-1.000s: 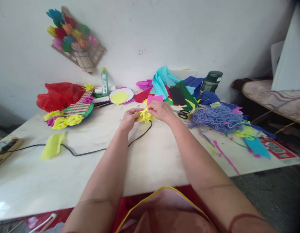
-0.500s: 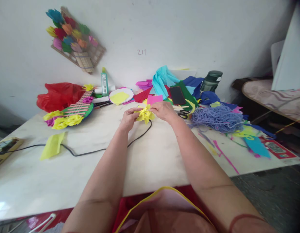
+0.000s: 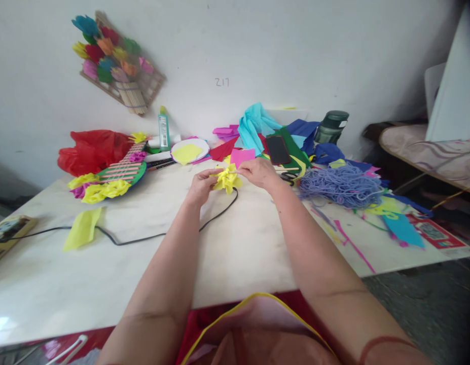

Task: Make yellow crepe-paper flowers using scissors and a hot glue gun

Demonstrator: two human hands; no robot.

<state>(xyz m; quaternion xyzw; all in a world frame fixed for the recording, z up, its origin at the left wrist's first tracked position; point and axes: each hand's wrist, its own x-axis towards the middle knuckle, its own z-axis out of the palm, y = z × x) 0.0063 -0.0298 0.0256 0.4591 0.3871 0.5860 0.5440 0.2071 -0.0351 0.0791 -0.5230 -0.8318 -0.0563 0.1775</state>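
Observation:
Between my hands, a little above the table, is a yellow crepe-paper flower with ruffled petals. My left hand pinches its left edge with fingers and thumb. My right hand is closed around a thin wooden stick, whose far end sticks out to the right past the knuckles. The stick's other tip touches the middle of the flower. Just beyond the fingers lies a pink paper square. Black scissors, partly hidden by my right wrist, rest beside a phone.
A black cable crosses the table under a yellow paper strip. Left stands a flower-trimmed paper instrument, near a green glue bottle. Purple-blue yarn, paper scraps and a dark green bottle sit right.
The stick has shifted slightly to the right in my right hand. My left hand and the flower have barely moved.

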